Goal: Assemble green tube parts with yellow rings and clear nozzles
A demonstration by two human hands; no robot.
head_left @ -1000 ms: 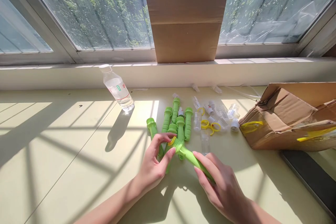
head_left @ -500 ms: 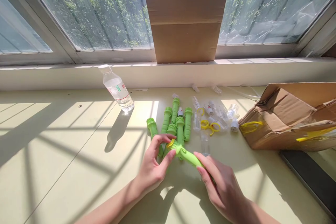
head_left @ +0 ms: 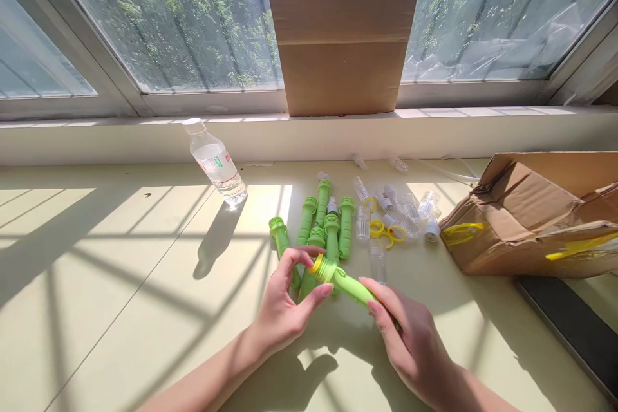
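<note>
My right hand [head_left: 410, 335] is closed around the lower part of a green plastic tube [head_left: 353, 288], which is held slanted above the table. At the tube's threaded upper left end sits a yellow ring [head_left: 316, 262]. The fingers of my left hand [head_left: 284, 299] curl about that end, a fingertip on the ring and the thumb by the threads. Behind my hands several similar green tubes [head_left: 346, 225] lie in a cluster. To their right are loose yellow rings [head_left: 377, 228] and clear plastic pieces [head_left: 362, 222], some with white caps.
A water bottle [head_left: 217, 164] stands at the back left. On the right is an open cardboard box [head_left: 506, 232] with yellow pieces at its side, and a dark flat object [head_left: 564, 328] lies before it. A cardboard sheet [head_left: 345, 32] covers part of the window behind the table.
The yellow ring, tilted before, now sits squarer on the threaded end. My left thumb has moved right along the tube. My right hand has shifted very slightly.
</note>
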